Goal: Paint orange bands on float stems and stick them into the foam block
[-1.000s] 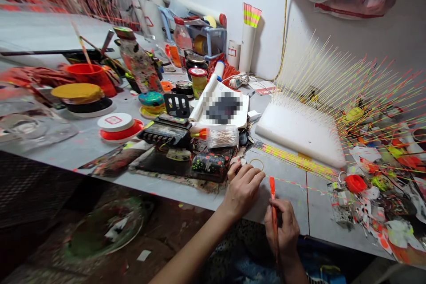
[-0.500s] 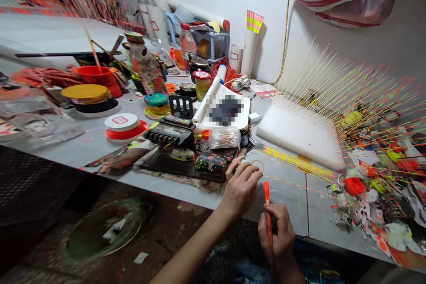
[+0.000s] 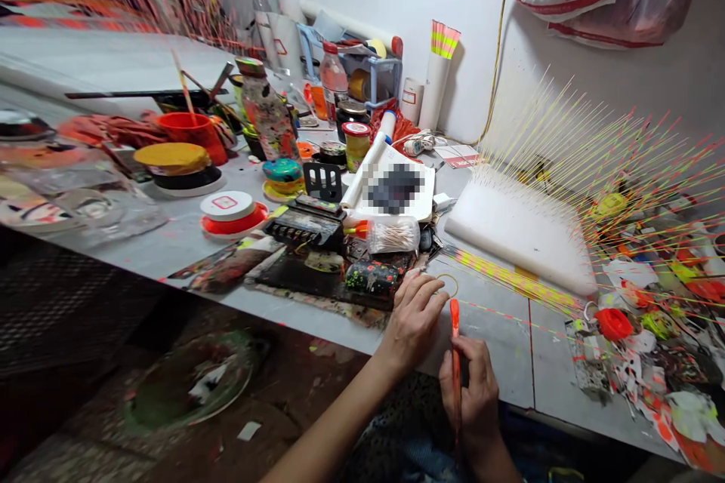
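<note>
My left hand (image 3: 416,315) is over the table's front part, beside a black paint-spattered cylinder (image 3: 372,277). Its fingers are curled together at the left end of a thin stick (image 3: 510,315) banded in red and yellow, which runs out to the right; the fingertips are partly hidden. My right hand (image 3: 474,377), lower and to the right, is closed around a paintbrush (image 3: 455,347) stained bright orange. The brush stands nearly upright, its orange tip close to the stick and my left fingers. A yellow rubber band (image 3: 455,284) lies just beyond.
Several banded sticks (image 3: 510,278) lie before a white foam block (image 3: 518,230) bristling with thin rods. Cotton swabs (image 3: 393,235) sit in a clear pack. Paint jars (image 3: 356,145) and lidded tubs (image 3: 227,205) stand left. Paint-stained clutter (image 3: 651,347) covers the right end.
The camera view has swung slightly left, so the table scene sits farther right. The brush tip has risen a little nearer my left fingers. Both hands keep their grips.
</note>
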Motion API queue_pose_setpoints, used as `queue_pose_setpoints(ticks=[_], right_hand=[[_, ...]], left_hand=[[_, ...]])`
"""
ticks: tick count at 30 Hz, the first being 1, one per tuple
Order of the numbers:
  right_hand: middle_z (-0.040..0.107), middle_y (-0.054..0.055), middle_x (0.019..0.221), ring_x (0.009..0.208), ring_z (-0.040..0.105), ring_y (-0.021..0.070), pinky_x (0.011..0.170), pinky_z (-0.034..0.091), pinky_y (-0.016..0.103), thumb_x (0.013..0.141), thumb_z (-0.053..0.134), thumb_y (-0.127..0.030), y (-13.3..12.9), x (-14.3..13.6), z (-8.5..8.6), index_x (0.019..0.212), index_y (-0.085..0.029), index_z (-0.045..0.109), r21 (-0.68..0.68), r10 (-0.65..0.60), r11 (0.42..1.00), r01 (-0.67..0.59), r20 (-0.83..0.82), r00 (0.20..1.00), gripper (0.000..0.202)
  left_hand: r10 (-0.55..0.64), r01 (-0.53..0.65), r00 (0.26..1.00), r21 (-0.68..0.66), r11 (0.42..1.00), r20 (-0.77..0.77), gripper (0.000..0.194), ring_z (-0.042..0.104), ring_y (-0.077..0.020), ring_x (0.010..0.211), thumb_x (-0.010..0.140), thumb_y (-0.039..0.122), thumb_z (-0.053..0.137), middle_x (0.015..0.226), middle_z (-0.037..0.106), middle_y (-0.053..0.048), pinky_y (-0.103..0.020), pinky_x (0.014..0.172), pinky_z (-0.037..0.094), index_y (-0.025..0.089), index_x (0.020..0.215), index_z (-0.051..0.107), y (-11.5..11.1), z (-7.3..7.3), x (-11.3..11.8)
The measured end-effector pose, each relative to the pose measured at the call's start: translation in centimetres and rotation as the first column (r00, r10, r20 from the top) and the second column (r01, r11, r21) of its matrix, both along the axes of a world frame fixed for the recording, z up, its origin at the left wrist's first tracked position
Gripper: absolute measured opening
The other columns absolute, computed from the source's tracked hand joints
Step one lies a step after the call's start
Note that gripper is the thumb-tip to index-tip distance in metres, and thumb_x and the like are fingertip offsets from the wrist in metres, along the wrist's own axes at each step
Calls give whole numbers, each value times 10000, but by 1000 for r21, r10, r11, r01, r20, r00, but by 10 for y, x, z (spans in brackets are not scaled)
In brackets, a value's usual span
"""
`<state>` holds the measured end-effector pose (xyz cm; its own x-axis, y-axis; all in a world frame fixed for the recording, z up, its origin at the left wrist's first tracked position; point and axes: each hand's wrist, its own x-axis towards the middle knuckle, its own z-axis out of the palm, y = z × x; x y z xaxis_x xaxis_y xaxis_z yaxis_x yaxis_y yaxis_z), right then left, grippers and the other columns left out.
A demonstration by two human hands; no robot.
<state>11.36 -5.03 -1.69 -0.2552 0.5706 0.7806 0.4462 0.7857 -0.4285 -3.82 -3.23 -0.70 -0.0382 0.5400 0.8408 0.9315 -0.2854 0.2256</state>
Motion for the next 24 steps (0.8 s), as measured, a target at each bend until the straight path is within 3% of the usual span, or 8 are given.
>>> queue_pose_setpoints(ticks=[16, 24], right_hand=[[670, 33, 874, 780, 672, 134, 738, 571, 218, 963, 517, -136, 2, 0, -2, 1093, -184, 602, 12, -26, 1000, 26, -16, 1000, 163], [675, 40, 868, 778, 673, 145, 722, 584, 243, 933, 520, -94, -11, 4, -3, 1105, -196, 612, -43, 73, 996, -78, -106, 992, 220]], left_hand=[[5, -5, 1000, 5, 1000, 11, 240, 632, -176, 1085, 921, 93, 475, 1019, 742, -32, -356, 1082, 397, 227, 983, 665, 0, -2, -1], [-1, 1, 1000, 14, 1000, 23, 247, 631, -180, 1088, 916, 82, 478, 1030, 735, -38, -361, 1086, 403, 220, 1019, 655, 0, -3, -2]])
